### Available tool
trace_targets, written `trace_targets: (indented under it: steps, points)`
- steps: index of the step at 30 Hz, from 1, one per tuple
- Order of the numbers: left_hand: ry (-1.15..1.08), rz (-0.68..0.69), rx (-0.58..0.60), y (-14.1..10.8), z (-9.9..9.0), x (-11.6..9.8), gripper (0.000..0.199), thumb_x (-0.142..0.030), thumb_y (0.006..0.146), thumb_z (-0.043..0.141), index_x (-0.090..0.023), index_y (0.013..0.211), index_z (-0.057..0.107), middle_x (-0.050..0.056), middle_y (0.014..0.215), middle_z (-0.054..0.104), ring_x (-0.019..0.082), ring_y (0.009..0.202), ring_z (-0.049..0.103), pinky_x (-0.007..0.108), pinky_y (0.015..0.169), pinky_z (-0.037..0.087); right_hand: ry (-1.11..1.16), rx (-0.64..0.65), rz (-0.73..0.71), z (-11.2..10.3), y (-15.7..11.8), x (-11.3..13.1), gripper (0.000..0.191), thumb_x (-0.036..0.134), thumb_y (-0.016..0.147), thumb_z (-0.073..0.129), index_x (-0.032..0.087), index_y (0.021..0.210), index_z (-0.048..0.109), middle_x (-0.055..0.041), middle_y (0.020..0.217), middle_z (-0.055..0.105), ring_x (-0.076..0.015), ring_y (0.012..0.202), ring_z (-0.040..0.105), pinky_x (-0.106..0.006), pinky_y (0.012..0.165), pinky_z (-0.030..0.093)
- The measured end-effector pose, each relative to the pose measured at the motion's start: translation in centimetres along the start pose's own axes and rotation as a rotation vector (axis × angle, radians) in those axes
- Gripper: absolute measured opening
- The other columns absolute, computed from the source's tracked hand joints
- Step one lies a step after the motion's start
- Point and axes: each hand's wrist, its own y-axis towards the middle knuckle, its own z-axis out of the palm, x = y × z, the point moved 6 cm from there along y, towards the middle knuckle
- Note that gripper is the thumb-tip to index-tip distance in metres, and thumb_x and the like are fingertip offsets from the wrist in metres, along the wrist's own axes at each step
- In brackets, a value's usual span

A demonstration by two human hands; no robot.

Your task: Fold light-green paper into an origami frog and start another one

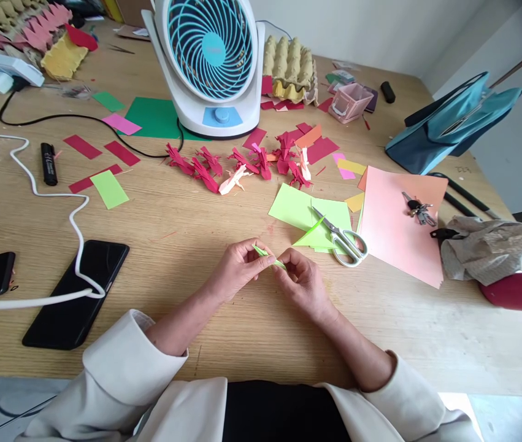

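Note:
Between my two hands is a small folded piece of light green paper. My left hand pinches it with thumb and fingers near its middle. At its right end, my right hand grips the same piece, fingers curled closed. Just right and beyond lie light green paper sheets, one corner sticking up. White-handled scissors rest on those sheets, blades pointing away to the left. Past my hands, several folded red paper figures stand in a row, along with a pale pink folded figure.
A white fan stands at the back. Pink paper with keys on it lies right, near a blue bag. A phone with a white cable across it, and a black marker, are on the left.

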Motion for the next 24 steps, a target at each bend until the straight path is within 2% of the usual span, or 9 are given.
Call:
trace_targets:
  steps: [3, 7, 14, 17, 20, 24]
  points:
    - [0.097, 0.046, -0.043, -0.1, -0.2, -0.5, 0.022, -0.035, 0.084, 0.069, -0.015, 0.075, 0.065, -0.002, 0.068, 0.060, 0.007, 0.055, 0.046, 0.021, 0.051, 0.037, 0.021, 0.012, 0.012, 0.1, 0.0, -0.2, 0.017, 0.030, 0.088, 0.061, 0.019, 0.077, 0.054, 0.0036, 0.065, 0.047, -0.0103, 0.057, 0.039, -0.025, 0.052, 0.030]
    - [0.123, 0.073, -0.080, -0.3, -0.1, -0.9, 0.021, -0.033, 0.084, 0.068, -0.015, 0.074, 0.064, -0.001, 0.068, 0.063, 0.008, 0.057, 0.049, 0.021, 0.054, 0.038, 0.090, 0.024, 0.019, 0.3, 0.1, -0.4, 0.019, 0.035, 0.089, 0.061, 0.018, 0.082, 0.058, 0.0015, 0.070, 0.054, -0.0116, 0.061, 0.043, -0.025, 0.055, 0.034]
    - [0.023, -0.046, -0.008, 0.0, 0.1, 0.2, 0.024, -0.038, 0.081, 0.071, -0.015, 0.078, 0.066, 0.000, 0.070, 0.062, 0.008, 0.055, 0.047, 0.021, 0.048, 0.040, 0.085, 0.027, 0.001, 0.1, 0.3, -0.7, 0.029, 0.043, 0.088, 0.064, 0.019, 0.074, 0.056, 0.0024, 0.064, 0.050, -0.0114, 0.057, 0.041, -0.026, 0.054, 0.032]
    - [0.078, -0.068, 0.015, 0.2, -0.1, 0.4, 0.025, -0.039, 0.077, 0.074, -0.015, 0.077, 0.066, -0.003, 0.061, 0.056, 0.008, 0.052, 0.046, 0.020, 0.046, 0.036, 0.085, 0.036, 0.014, 0.0, 0.3, -1.0, 0.030, 0.044, 0.088, 0.065, 0.018, 0.074, 0.059, 0.0011, 0.065, 0.053, -0.0121, 0.059, 0.045, -0.026, 0.055, 0.035]
    - [0.153, -0.030, -0.001, 0.3, -0.4, 0.1, 0.024, -0.039, 0.078, 0.073, -0.015, 0.076, 0.066, -0.005, 0.054, 0.051, 0.008, 0.049, 0.042, 0.020, 0.046, 0.031, 0.114, 0.045, 0.055, -0.2, 0.3, -1.3, 0.031, 0.047, 0.086, 0.067, 0.017, 0.075, 0.063, 0.0006, 0.065, 0.056, -0.0124, 0.059, 0.048, -0.026, 0.056, 0.037]
    - [0.175, 0.039, -0.040, 0.2, -0.5, -0.3, 0.021, -0.035, 0.082, 0.069, -0.015, 0.078, 0.066, -0.001, 0.066, 0.062, 0.009, 0.056, 0.049, 0.022, 0.053, 0.037, 0.124, 0.093, 0.072, -0.2, 0.4, -1.1, 0.033, 0.047, 0.091, 0.059, 0.017, 0.080, 0.069, -0.0015, 0.071, 0.062, -0.0141, 0.066, 0.056, -0.026, 0.063, 0.042]
